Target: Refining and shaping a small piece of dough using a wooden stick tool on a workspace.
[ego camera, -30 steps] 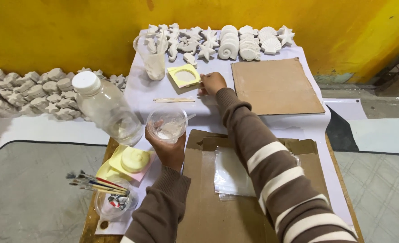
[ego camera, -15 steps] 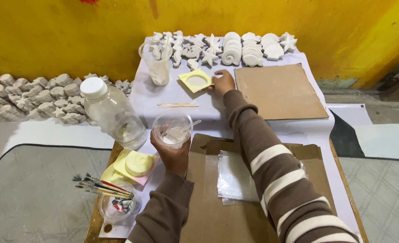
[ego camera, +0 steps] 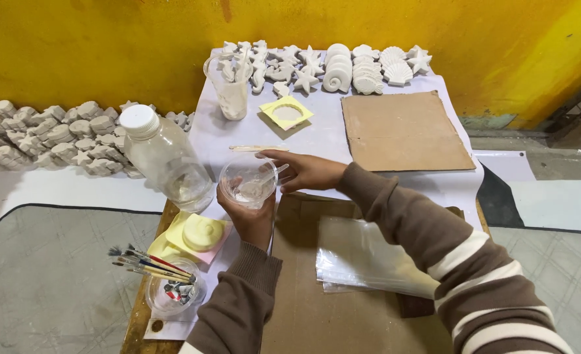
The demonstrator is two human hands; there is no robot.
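My left hand (ego camera: 252, 219) grips a small clear plastic cup (ego camera: 248, 181) holding a little white liquid, lifted above the board's front. A clear spoon or stick pokes out of the cup to the right. My right hand (ego camera: 301, 170) hovers beside the cup's rim, fingers spread and reaching toward that stick. A wooden stick (ego camera: 258, 149) lies on the white sheet just behind the cup. Further back rests a yellow square mould (ego camera: 286, 112) with a round hollow.
A clear plastic bottle (ego camera: 166, 158) with a white cap stands left of the cup. A yellow shell mould (ego camera: 201, 232), a cup of paintbrushes (ego camera: 170, 290), a plastic bag (ego camera: 362, 256), a cardboard sheet (ego camera: 402, 132), a tall beaker (ego camera: 231, 90) and several white plaster casts (ego camera: 349, 66) surround me.
My right hand has drawn back from the yellow square mould to the cup held in my left hand. The mould now lies alone on the sheet.
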